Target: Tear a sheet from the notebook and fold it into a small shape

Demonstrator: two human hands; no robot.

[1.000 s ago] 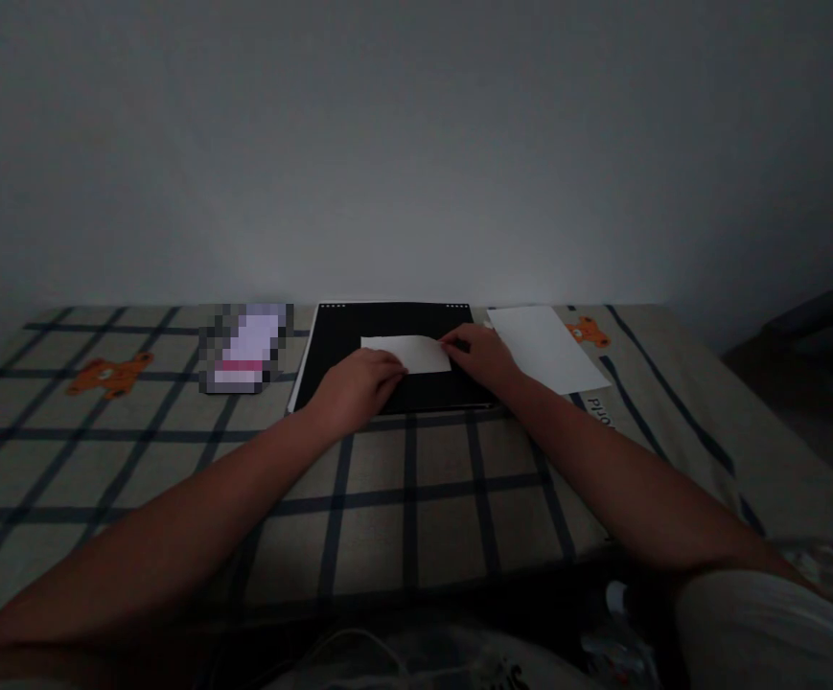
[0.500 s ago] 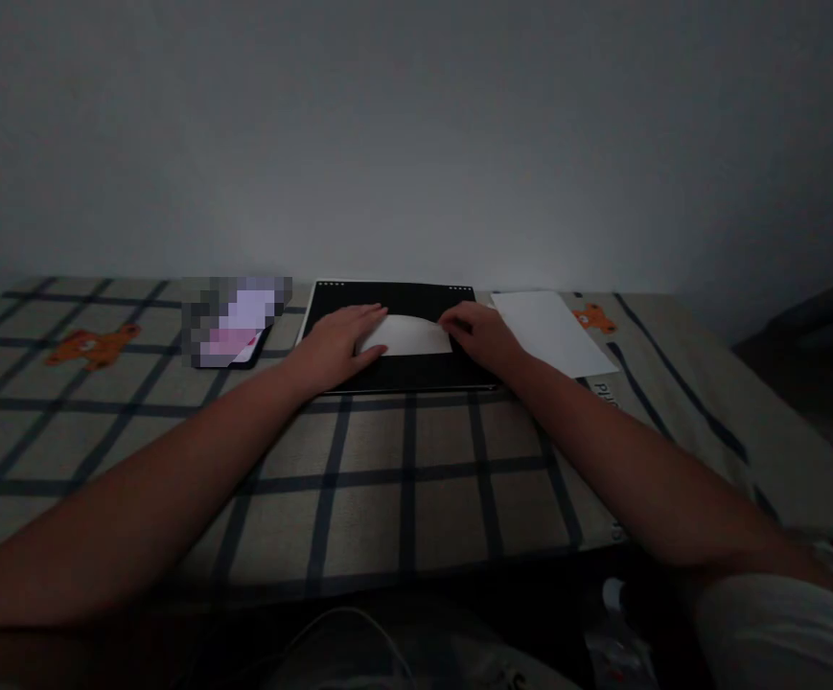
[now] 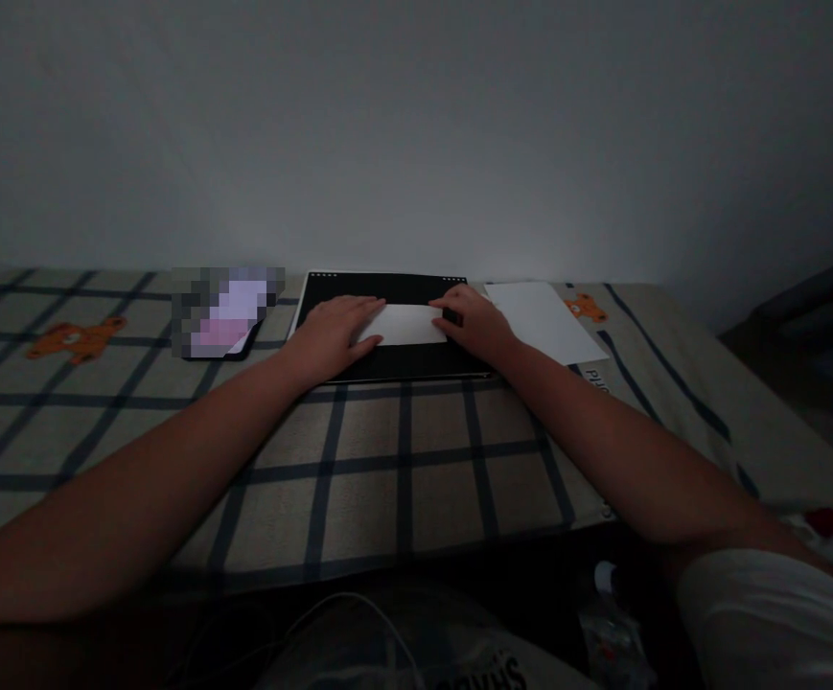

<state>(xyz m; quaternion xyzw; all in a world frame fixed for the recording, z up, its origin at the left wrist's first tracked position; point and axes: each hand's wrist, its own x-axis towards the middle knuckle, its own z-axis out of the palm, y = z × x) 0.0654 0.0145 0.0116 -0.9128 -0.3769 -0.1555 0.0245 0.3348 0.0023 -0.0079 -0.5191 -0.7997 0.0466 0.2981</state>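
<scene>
A small white piece of paper [image 3: 408,326] lies flat on a black sheet or pad [image 3: 402,362] with punched holes at its far corners. My left hand [image 3: 334,335] rests palm down over the paper's left end, fingers stretched out and thumb spread apart. At the right end is my right hand [image 3: 474,323], bent at the knuckles. Its index finger and thumb touch the paper with a gap between them. Both hands cover the ends of the paper. Beside my right hand lies a larger white sheet [image 3: 549,324].
A phone [image 3: 233,311], partly blurred out, lies on the left. The checked cloth [image 3: 373,460] with orange bear prints covers the surface, which meets a grey wall [image 3: 416,134] at the back. Below the front edge are a white cable [image 3: 358,596] and a clear plastic bottle-like object [image 3: 613,632].
The white paper, earlier bowed upward along its far edge, now lies flat. My right thumb and index finger have moved from a pinch to being apart. The view has shifted slightly.
</scene>
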